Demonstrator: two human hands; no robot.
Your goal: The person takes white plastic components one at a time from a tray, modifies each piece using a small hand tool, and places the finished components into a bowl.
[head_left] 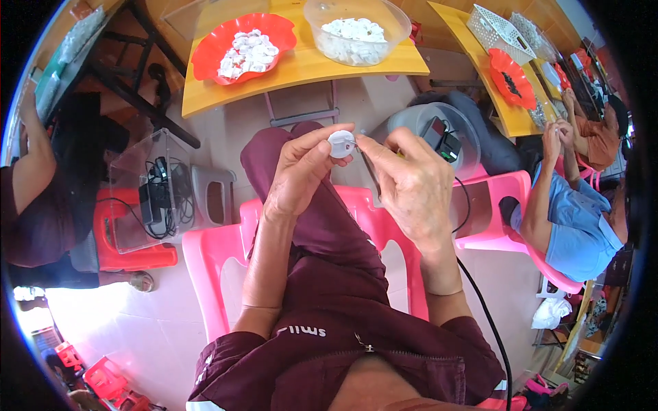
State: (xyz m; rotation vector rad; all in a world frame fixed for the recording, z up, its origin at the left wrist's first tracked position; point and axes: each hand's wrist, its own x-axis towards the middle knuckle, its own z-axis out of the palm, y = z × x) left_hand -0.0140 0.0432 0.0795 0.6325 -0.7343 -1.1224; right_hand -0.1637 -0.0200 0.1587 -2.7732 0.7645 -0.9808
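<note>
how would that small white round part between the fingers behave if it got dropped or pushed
The small white round part is probably light, since fingertips alone pinch it. It looks like stiff moulded plastic. Being round, it might roll on its edge.

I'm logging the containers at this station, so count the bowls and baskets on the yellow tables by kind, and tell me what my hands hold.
Red scalloped plastic bowls: 2
Clear plastic tub of white pieces: 1
White lattice plastic baskets: 2
Total: 5
The left hand pinches a small round white plastic part; the right hand touches it.
</note>
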